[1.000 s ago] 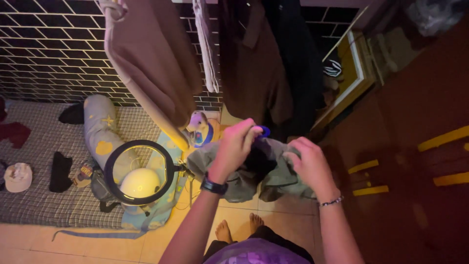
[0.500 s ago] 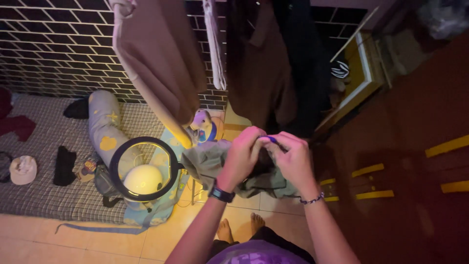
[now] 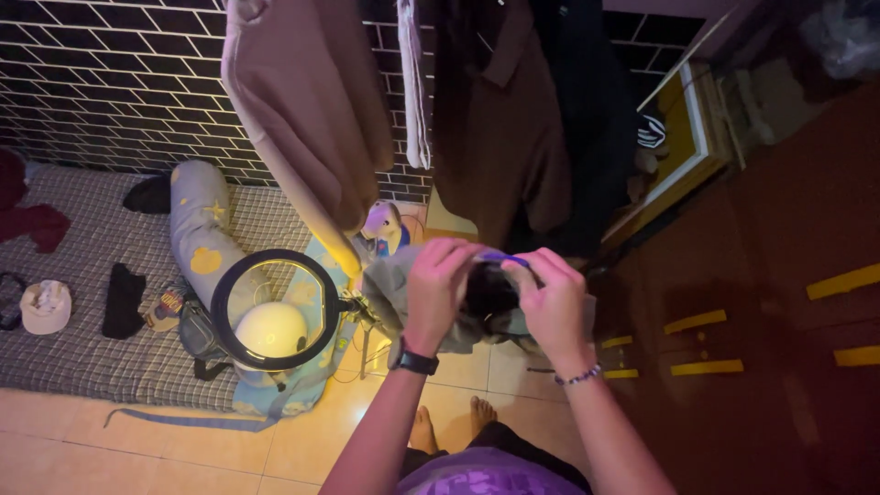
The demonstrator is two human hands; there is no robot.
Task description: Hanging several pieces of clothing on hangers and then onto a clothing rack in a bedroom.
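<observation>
My left hand (image 3: 438, 289) and my right hand (image 3: 553, 304) are held up close together in front of me. Both grip a grey-green garment (image 3: 394, 291) that bunches and hangs between them. A blue hanger (image 3: 502, 259) shows at the top edge of the garment, pinched between the fingertips of both hands. The left wrist carries a dark watch, the right a beaded bracelet. The garment's dark opening lies between my two hands.
A ring light (image 3: 273, 309) on a stand is left of the garment. A checked mattress (image 3: 82, 348) holds a long pillow (image 3: 203, 238), a helmet (image 3: 272, 329), a cap (image 3: 44, 305) and dark clothes. Clothes (image 3: 312, 110) hang before a black tiled wall. A soft toy (image 3: 383, 225) sits below them.
My right hand moved in from the garment's right side to meet the left at the blue hanger. Both hands rose slightly with the garment.
</observation>
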